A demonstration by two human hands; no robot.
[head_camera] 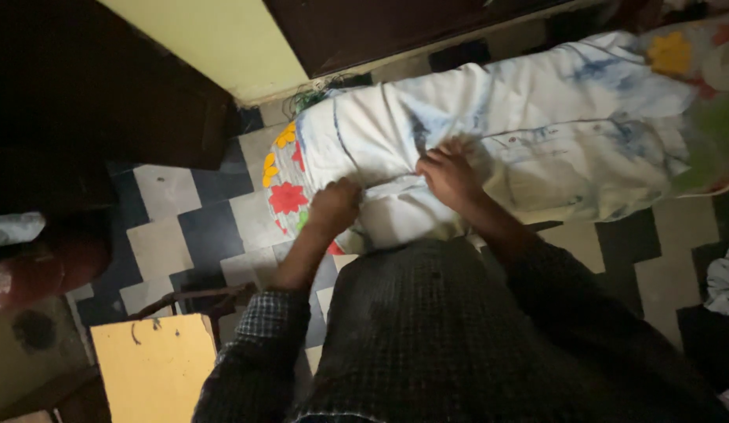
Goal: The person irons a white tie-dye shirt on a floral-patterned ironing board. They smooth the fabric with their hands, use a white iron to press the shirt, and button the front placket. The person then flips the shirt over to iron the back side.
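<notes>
White cloth [529, 125], blue-streaked, bunched lengthwise over a floral bedding roll [290, 188] on the floor, stretching from near frame centre toward upper right. Left hand [333, 205] closed into a loose fist on the near edge of the cloth, fingers curled under and pinching a fold; fingertips hidden beneath the knuckles. Right hand [451, 172] laid palm-down on the cloth just beside the left, fingers [458, 147] spread moderately and pressed flat into the fabric, gripping nothing visible. Both hands close together, not touching, a folded ridge of cloth between them. Sleeves of a dark checked shirt [259, 352] running back from both wrists toward the camera; dark checked garment filling the lower middle of view. Floral bedding roll showing red and yellow flowers at its left end, under and just left of the left hand; more flowered fabric at far upper right. Floor tiles [200, 227] in a dark-blue and pale zigzag pattern beneath and to the left. Yellow board [157, 364] with scuffs at lower left, beside a thin wooden frame piece [196, 298]. Pale yellow wall [215, 39] and dark wooden door [380, 27] along the top; dark furniture mass at upper left. Pale crumpled fabric [725, 282] at right edge, well apart from the hands. Dim lighting; detail at the edges hard to read.
</notes>
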